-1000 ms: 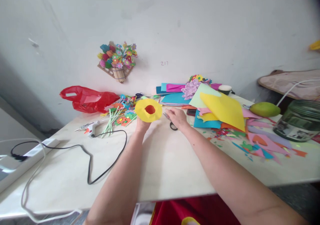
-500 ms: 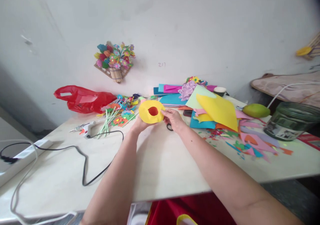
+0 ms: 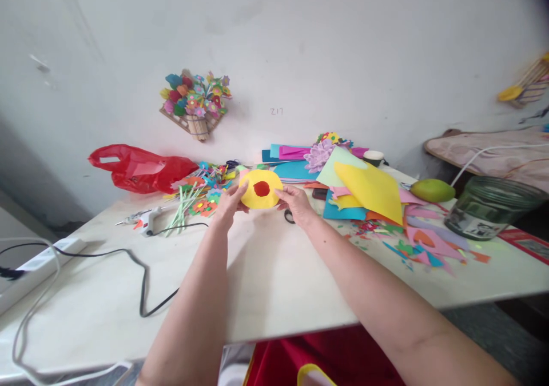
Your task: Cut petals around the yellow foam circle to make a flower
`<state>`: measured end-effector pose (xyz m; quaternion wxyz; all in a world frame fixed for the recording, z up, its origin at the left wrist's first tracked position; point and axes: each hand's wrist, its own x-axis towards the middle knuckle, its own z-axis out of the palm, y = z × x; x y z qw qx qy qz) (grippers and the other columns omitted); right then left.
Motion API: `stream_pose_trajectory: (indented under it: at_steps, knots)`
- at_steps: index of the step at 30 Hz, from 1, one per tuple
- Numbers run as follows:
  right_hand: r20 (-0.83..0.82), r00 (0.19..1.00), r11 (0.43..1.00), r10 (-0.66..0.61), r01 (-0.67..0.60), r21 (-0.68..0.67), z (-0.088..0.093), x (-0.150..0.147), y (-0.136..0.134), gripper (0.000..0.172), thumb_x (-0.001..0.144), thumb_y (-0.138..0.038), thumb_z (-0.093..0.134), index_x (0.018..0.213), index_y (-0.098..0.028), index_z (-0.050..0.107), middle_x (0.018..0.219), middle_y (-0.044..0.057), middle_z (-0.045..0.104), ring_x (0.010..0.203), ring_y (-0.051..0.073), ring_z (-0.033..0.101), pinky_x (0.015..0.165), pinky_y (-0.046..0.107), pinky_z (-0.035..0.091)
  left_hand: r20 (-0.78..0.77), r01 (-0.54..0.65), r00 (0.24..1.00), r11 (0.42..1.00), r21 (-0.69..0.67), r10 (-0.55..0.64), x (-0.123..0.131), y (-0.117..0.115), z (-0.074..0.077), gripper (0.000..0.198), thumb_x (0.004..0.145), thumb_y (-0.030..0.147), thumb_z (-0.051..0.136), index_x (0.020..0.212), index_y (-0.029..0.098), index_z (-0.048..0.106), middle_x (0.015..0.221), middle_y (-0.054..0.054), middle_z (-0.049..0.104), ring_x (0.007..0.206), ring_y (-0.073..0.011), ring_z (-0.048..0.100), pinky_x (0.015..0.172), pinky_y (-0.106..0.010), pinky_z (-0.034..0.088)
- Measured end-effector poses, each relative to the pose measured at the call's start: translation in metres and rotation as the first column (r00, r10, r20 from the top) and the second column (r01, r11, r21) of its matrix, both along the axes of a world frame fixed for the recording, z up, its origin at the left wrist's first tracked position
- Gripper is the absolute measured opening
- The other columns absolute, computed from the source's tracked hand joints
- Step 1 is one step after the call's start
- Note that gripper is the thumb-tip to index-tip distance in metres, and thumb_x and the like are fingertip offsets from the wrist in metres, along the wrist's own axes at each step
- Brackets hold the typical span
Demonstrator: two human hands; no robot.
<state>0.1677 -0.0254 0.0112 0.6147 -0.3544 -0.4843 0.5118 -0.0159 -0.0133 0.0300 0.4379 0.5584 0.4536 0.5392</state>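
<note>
A round yellow craft disc with a red centre (image 3: 271, 197) is held up over the table, tilted so that its face shows. My left hand (image 3: 230, 204) grips its left edge, thumb on the front and fingers behind. My right hand (image 3: 297, 202) pinches the right edge between thumb and fingers. A black ring-shaped handle (image 3: 290, 217) lies on the table just under my right hand; the rest of that tool is hidden. Left of my left hand are pale green sticks (image 3: 183, 207) and several cut-out foam flowers (image 3: 201, 207).
A white glue gun (image 3: 148, 221) with a black cord lies left, near a power strip (image 3: 40, 269). A red plastic bag (image 3: 146, 171) sits behind. To the right are yellow foam sheets (image 3: 375, 194), scraps, a green mango (image 3: 432, 190) and a glass jar (image 3: 484, 211).
The disc has turned to face me more squarely. My left hand has come from beneath it to its left edge, while my right hand keeps its hold.
</note>
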Motion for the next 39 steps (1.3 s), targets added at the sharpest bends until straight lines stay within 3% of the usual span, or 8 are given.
stream_pose_trajectory:
  at_steps: [8,12,15,19,24,33,36,39]
  knots:
    - [0.447,0.895,0.993,-0.017,-0.038,0.114,0.003,0.007,0.001,0.023,0.073,-0.039,0.06,0.08,-0.017,0.061,0.071,0.003,0.067,0.059,0.013,0.062,0.053,0.023,0.046,0.115,-0.147,0.984,0.987,0.063,0.139,0.01,0.008,-0.008,0.046,0.052,0.034,0.077,0.09,0.012,0.066,0.083,-0.01,0.07,0.07,-0.0212,0.066,0.061,-0.029,0.052]
    - [0.865,0.372,0.942,-0.336,0.142,0.305,0.014,0.025,0.001,0.024,0.077,-0.033,0.057,0.094,-0.02,0.066,0.086,0.006,0.071,0.087,0.021,0.065,0.075,0.031,0.047,0.193,-0.354,0.922,0.932,0.075,0.335,0.004,0.016,-0.013,0.038,0.054,0.03,0.074,0.086,0.012,0.067,0.086,-0.01,0.07,0.077,-0.0232,0.067,0.065,-0.031,0.053]
    - [0.97,0.002,0.957,-0.241,0.168,0.238,0.021,0.032,-0.003,0.03,0.076,-0.034,0.056,0.1,-0.021,0.067,0.1,0.01,0.07,0.099,0.027,0.062,0.079,0.035,0.045,0.244,-0.39,0.899,0.918,0.07,0.363,0.004,0.015,-0.014,0.037,0.054,0.031,0.075,0.085,0.013,0.067,0.088,-0.011,0.07,0.08,-0.0242,0.067,0.067,-0.032,0.054]
    - [0.986,-0.162,0.989,-0.033,0.136,0.056,0.022,0.028,-0.008,0.039,0.07,-0.027,0.059,0.109,-0.021,0.064,0.106,0.011,0.068,0.1,0.027,0.062,0.078,0.033,0.045,0.308,-0.375,0.887,0.926,0.049,0.343,0.008,0.013,-0.017,0.043,0.052,0.035,0.077,0.087,0.013,0.067,0.092,-0.012,0.07,0.082,-0.0252,0.067,0.069,-0.035,0.054]
    - [0.973,-0.221,0.991,-0.061,0.102,0.086,0.019,0.02,-0.008,0.036,0.072,-0.019,0.055,0.107,-0.019,0.066,0.108,0.014,0.067,0.101,0.028,0.061,0.078,0.034,0.045,0.361,-0.351,0.882,0.934,0.074,0.303,0.01,0.013,-0.021,0.05,0.051,0.037,0.079,0.093,0.013,0.067,0.097,-0.012,0.07,0.087,-0.0256,0.066,0.075,-0.036,0.054]
    - [0.98,0.023,0.948,-0.196,0.259,0.183,0.017,0.028,-0.002,0.024,0.076,-0.029,0.055,0.094,-0.02,0.07,0.099,0.014,0.07,0.097,0.03,0.063,0.072,0.035,0.046,0.338,-0.342,0.904,0.918,0.202,0.262,0.01,0.009,-0.024,0.047,0.056,0.04,0.077,0.094,0.014,0.067,0.095,-0.01,0.071,0.089,-0.0253,0.066,0.078,-0.035,0.053]
    - [0.914,0.275,0.926,-0.299,0.315,0.208,0.012,0.026,0.004,0.02,0.076,-0.031,0.058,0.088,-0.02,0.069,0.09,0.011,0.071,0.085,0.026,0.066,0.064,0.031,0.047,0.306,-0.318,0.919,0.926,0.204,0.249,0.008,0.008,-0.024,0.049,0.054,0.041,0.077,0.092,0.012,0.068,0.093,-0.011,0.071,0.088,-0.0258,0.066,0.077,-0.035,0.052]
    - [0.694,0.695,0.971,-0.187,0.238,0.023,0.01,0.02,0.006,0.019,0.077,-0.03,0.058,0.092,-0.018,0.063,0.074,0.006,0.069,0.057,0.017,0.064,0.045,0.024,0.041,0.249,-0.264,0.946,0.94,0.214,0.209,0.008,0.007,-0.026,0.049,0.054,0.041,0.078,0.092,0.012,0.068,0.093,-0.011,0.071,0.086,-0.0252,0.066,0.075,-0.033,0.052]
